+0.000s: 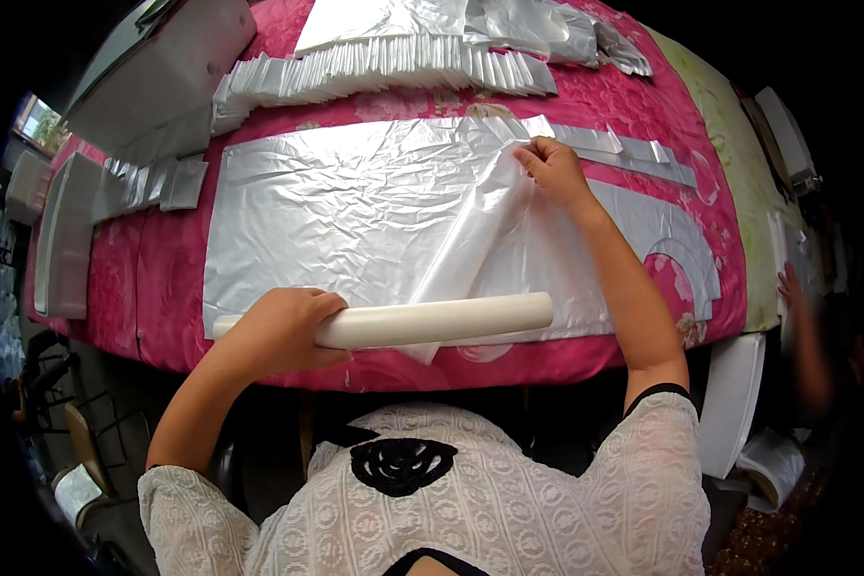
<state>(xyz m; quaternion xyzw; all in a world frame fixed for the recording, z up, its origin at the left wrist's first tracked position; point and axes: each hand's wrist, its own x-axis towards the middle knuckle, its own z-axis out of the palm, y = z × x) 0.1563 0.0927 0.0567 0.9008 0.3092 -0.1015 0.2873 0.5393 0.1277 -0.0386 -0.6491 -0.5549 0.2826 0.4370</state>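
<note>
My left hand (293, 328) is wrapped round a long white tube (442, 322) that lies along the near edge of the table. Under it spreads a stack of thin silvery-white plastic bags (307, 206). Further off to the right, my right hand (554, 171) pinches the upper edge of one plastic bag (475, 226) and lifts it into a slanting fold. The lower end of that fold passes behind the tube. At the stack's right side the bags have handle-shaped cutouts, with a curved opening (667, 261) showing the cloth below.
A pink flowered cloth (168, 288) covers the table. Folded bags (384, 72) stand in a long row at the back. White boxes (163, 77) and a pale bin (64, 240) sit at the left. Another person's arm (808, 336) shows at the far right.
</note>
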